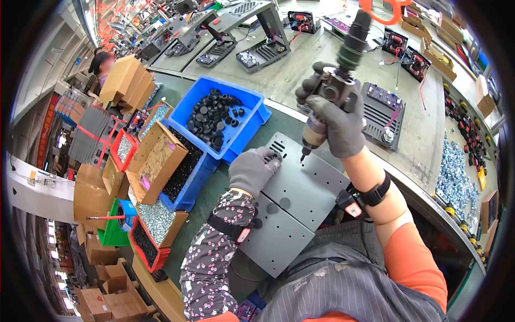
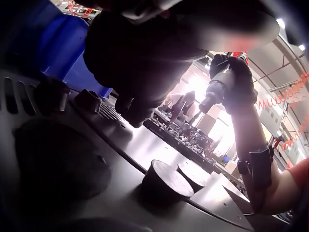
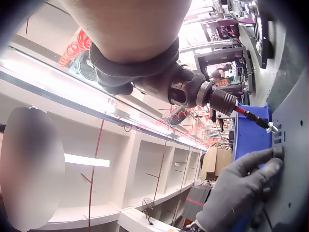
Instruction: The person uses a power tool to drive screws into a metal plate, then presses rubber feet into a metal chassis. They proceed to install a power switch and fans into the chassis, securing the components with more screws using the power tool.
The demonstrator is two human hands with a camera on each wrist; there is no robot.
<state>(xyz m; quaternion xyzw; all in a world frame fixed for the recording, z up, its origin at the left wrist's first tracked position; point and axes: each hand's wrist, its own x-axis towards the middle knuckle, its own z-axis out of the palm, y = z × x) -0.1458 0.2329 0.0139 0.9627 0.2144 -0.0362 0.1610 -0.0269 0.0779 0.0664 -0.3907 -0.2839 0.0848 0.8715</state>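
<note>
Two grey perforated metal plates, one farther [image 1: 322, 185] and one nearer [image 1: 276, 239], lie side by side before the person. The gloved left hand [image 1: 252, 170] [image 3: 241, 186] pinches a small black round cap [image 3: 278, 152] against the farther plate, beside its slots. Gripped in the gloved right hand [image 1: 338, 115] [image 2: 236, 82] is a power screwdriver [image 1: 315, 131] [image 3: 222, 101], pointing down at that plate. A silvery screw [image 3: 273, 127] sits at its bit, close to the plate surface. More black caps [image 1: 285, 203] [image 2: 169, 179] rest on the plates.
A blue bin [image 1: 252, 110] of black caps stands beyond the left hand. Left are boxes of screws [image 1: 155, 225] and a red tray [image 1: 145, 244]. A slotted black panel [image 1: 383, 115] lies right of the driver; black frames [image 1: 263, 37] stand behind.
</note>
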